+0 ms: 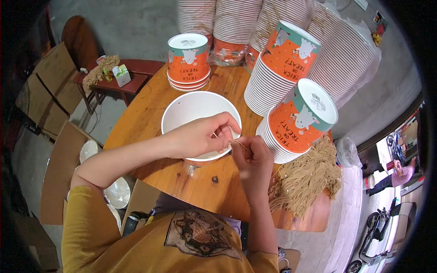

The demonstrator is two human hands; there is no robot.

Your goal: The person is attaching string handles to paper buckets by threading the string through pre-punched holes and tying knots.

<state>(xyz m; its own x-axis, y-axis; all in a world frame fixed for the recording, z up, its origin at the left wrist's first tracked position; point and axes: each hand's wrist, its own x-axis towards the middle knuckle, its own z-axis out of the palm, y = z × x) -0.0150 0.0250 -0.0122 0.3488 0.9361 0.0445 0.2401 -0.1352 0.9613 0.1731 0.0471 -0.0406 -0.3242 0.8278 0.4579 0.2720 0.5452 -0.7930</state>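
Note:
A white paper bucket (182, 111) stands upright on the wooden table in front of me, its mouth facing up. Both my hands meet over its right-hand rim. My left hand (202, 136) reaches across the opening, its fingertips closed in a pinch on thin cord. Just right of the rim, my right hand (255, 157) is closed too, pinching a thin tan cord (240, 144) between thumb and fingers. How the cord runs at the fingertips is too small to make out. Beside my right forearm lies a heap of tan cords (305, 177).
Stacks of upturned orange paper buckets (291, 125) stand right of the bucket, with a shorter stack (188, 63) behind it. Bagged bucket stacks (236, 22) line the wall. A cardboard box (61, 170) holding white buckets sits at left, near a red bench (136, 68).

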